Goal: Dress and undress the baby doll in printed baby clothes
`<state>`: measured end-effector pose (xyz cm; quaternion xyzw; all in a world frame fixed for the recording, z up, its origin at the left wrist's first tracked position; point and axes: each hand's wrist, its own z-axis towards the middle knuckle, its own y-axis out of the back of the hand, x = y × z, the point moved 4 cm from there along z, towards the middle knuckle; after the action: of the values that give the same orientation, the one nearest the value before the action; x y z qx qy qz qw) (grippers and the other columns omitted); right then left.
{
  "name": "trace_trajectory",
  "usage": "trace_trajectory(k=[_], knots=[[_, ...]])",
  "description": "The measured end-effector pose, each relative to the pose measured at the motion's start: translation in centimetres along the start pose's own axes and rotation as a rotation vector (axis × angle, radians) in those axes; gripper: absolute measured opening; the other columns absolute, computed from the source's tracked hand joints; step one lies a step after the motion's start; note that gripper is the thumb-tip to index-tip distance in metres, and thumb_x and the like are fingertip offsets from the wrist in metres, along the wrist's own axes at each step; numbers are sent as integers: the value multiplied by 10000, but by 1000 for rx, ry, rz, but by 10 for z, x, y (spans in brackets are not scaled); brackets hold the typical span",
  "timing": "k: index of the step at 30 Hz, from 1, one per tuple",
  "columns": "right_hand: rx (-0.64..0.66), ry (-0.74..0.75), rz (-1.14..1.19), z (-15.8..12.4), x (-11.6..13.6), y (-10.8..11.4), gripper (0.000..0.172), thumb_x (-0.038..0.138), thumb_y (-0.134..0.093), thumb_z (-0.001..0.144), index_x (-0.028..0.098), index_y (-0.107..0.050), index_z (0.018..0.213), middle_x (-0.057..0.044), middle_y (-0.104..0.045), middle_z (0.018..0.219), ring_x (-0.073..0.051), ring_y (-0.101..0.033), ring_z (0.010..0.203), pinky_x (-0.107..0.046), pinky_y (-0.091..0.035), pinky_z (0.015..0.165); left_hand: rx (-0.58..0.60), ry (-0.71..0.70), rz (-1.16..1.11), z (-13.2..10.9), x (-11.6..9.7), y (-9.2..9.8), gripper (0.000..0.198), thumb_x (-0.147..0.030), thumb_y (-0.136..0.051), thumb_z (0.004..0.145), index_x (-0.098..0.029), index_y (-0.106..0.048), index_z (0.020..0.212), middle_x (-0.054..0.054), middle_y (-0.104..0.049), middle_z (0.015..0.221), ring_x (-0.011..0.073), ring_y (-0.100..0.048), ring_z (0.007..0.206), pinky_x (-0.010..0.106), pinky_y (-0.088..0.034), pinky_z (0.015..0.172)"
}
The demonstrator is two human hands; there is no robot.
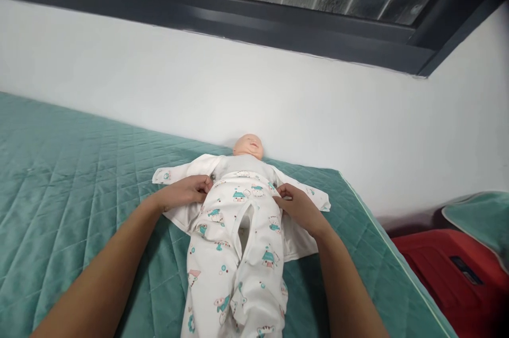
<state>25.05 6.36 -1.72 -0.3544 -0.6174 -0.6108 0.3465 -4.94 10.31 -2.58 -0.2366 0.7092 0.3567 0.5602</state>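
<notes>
A baby doll lies on its back, its head near the wall. It wears white printed baby trousers with a split at the crotch, pulled high over its grey-white top. A white long-sleeved baby jacket lies spread beneath it, sleeves out to both sides. My left hand is closed at the left side of the trousers, fingertips pinching the cloth near the waist. At the opposite side my right hand pinches the trousers' edge between thumb and fingers. The doll's arms are hidden.
A green quilted cover spreads under the doll, its piped edge running down the right side. Behind stands a white wall below a dark window frame. A red plastic object and another green cloth are at the right.
</notes>
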Motion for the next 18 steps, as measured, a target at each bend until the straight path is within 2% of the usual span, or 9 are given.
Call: trace_trajectory(k=[3,8,11,14,18], knots=[[-2,-56,-72,3,-7,-4,48,250,-569,747,219,-548,777,18,-596,722,-151,-556,569,-282,-421,554,-80,-5,33,3,1,0,129,-209,-586,690,-202,-529,806,-24,-576,747,143,-528,677,251,-420,630],[-126,3,-318,7,-8,-6,92,165,-537,686,216,-586,745,-12,-642,689,-174,-567,612,-281,-376,563,-300,103,102,10,1,-3,90,-186,-492,678,-211,-501,764,-21,-545,649,147,-495,563,261,-376,548],[-149,37,-347,8,-3,-8,72,189,-568,699,216,-613,748,-30,-663,690,-187,-567,653,-285,-362,578,-412,104,309,15,-4,-5,114,-173,-483,663,-199,-561,741,40,-631,721,199,-572,672,287,-398,609],[-137,59,-371,8,1,-10,50,209,-557,724,212,-605,711,-32,-657,695,-189,-556,675,-291,-363,602,-420,40,457,19,-8,-7,87,-177,-530,638,-190,-599,689,96,-696,830,251,-617,815,310,-423,710],[-59,48,-257,7,1,-15,103,277,-548,762,209,-609,714,-29,-669,758,-214,-572,762,-296,-398,632,-340,-10,380,20,-8,-7,33,-210,-580,622,-200,-610,631,89,-711,777,269,-634,809,317,-446,723]])
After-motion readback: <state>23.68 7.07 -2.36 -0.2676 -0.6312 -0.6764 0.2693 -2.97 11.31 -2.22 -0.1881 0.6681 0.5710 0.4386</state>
